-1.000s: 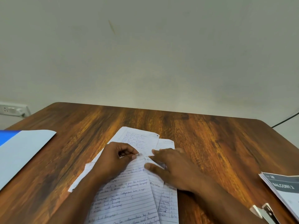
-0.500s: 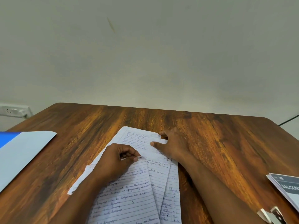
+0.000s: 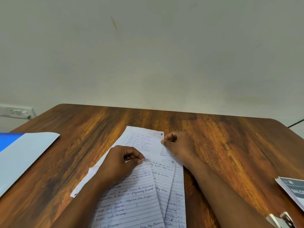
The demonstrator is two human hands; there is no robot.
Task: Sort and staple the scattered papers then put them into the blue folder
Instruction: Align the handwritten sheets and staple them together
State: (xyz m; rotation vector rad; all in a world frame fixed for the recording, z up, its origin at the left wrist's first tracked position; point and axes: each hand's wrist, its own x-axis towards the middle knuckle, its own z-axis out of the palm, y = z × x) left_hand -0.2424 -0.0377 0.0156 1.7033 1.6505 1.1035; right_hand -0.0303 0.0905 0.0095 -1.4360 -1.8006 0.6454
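Note:
Several lined, handwritten papers lie fanned out in the middle of the wooden table. My left hand pinches the top corner of the nearest sheet, marked with a circled number. My right hand pinches the right edge of the farthest sheet, close to its numbered corner. The blue folder lies open at the left edge, its pale inside face up. A stapler shows partly at the bottom right corner.
A grey booklet lies at the right edge of the table. A wall socket strip sits on the wall behind the left corner. A dark cable hangs past the far right corner. The wall stands right behind the table.
My right hand has moved away from me, from the middle sheets up to the right edge of the farthest sheet. My left hand has kept its pinch on the near sheet.

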